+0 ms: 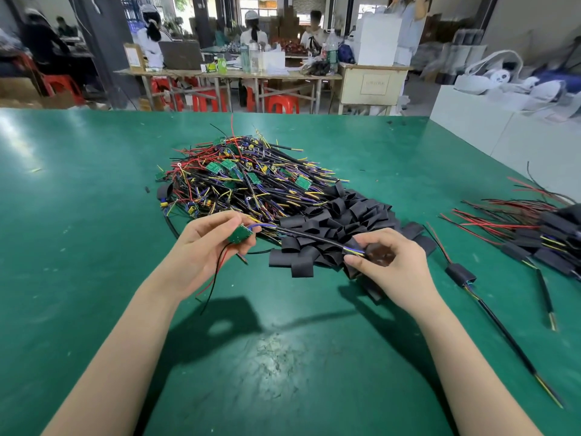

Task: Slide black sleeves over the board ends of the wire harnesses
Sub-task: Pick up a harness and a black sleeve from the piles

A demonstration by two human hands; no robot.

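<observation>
Nearest the bench's [94,278] front edge, the left hand [204,247] pinches a small green board [240,234] between thumb and fingertips, its red and black leads trailing down toward the person; the right hand [386,262] pinches a black sleeve [377,254] at the far tip of the same harness cable [311,239]. The cable's long axis runs left to right, dipping slightly rightward, with the board end pointing left and the wire tips pointing right into the sleeve's mouth; the risk, as I judge it, is that the splayed tips snag on the flattened sleeve and buckle, or that the board corner later catches the rim. Beyond lie loose sleeves [339,215], then the tangled harness pile [245,177] mid-bench; finished pieces [547,234] sit at the right edge.
</observation>
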